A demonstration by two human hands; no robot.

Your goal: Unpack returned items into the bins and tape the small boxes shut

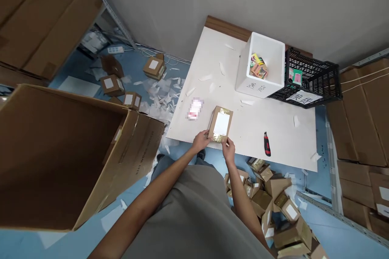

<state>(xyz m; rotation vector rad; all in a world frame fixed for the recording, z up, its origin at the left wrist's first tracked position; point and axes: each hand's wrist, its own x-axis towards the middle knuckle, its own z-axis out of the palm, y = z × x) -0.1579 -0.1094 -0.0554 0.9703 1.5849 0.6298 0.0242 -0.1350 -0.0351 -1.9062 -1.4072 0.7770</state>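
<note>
A small cardboard box (221, 123) with a white label and shiny tape lies near the front edge of the white table (267, 121). On its near left corner, the fingers of my left hand (201, 140) grip the side. My right hand (228, 149) pinches the near right corner. Left of the box is a pale, blurred-out item with some red (195, 109). A red and black utility knife (267, 144) rests on the table to the right of my right hand.
At the back stand a white foam bin (247, 82) holding colourful packs and a black crate (326, 84). A large open carton (133, 149) is on my left. Several small boxes (291, 210) pile up on the floor at right; paper scraps (164, 97) litter the left.
</note>
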